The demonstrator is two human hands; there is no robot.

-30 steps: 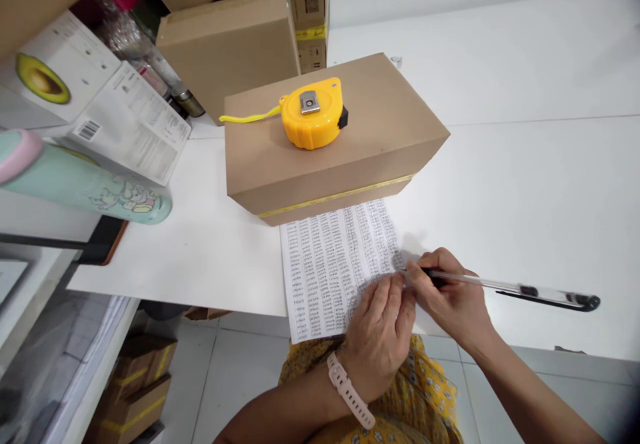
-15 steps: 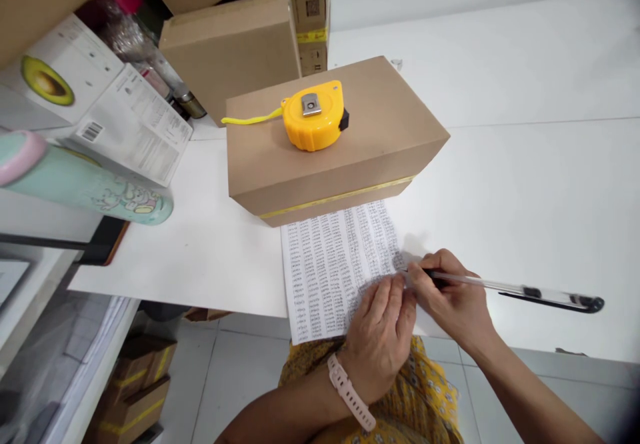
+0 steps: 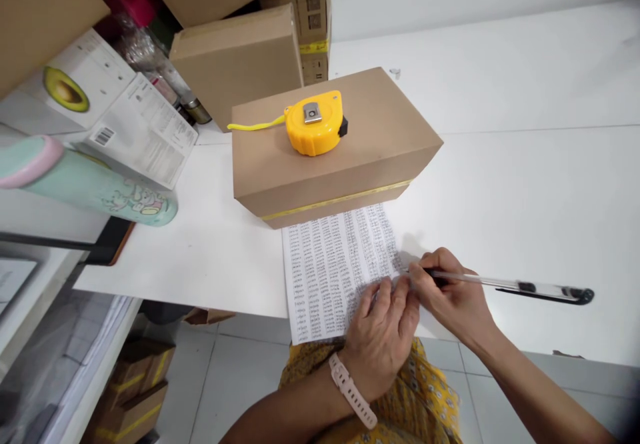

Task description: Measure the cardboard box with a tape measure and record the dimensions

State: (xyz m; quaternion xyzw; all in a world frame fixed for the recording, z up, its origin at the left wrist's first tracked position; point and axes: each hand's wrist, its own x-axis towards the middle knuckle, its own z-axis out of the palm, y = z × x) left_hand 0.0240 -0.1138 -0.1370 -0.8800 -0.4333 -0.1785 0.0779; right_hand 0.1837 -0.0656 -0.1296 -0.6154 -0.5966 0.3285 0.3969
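A sheet of paper (image 3: 320, 277) covered in columns of small handwriting lies at the table's front edge, its far end against or under a cardboard box (image 3: 330, 157). My left hand (image 3: 383, 331) rests flat on the paper's lower right part, fingers stretched out, with a pale pink band on the wrist. In my right hand (image 3: 453, 297) is a clear pen (image 3: 505, 284) with a black cap on its back end. The pen's tip meets the paper's right side, just past my left fingertips. On top of the box sits a yellow tape measure (image 3: 315, 124) with a yellow strap.
At the left a mint green bottle (image 3: 115, 187) stands near a white box with an avocado picture (image 3: 95, 91). More cardboard boxes (image 3: 240, 57) are stacked behind. The white table (image 3: 525, 217) extends to the right. Several small boxes (image 3: 135, 391) sit low at the left.
The view has shifted slightly, so the things on the table appear a little lower. My left fingers have spread slightly; the pen stays in my right hand at the paper.
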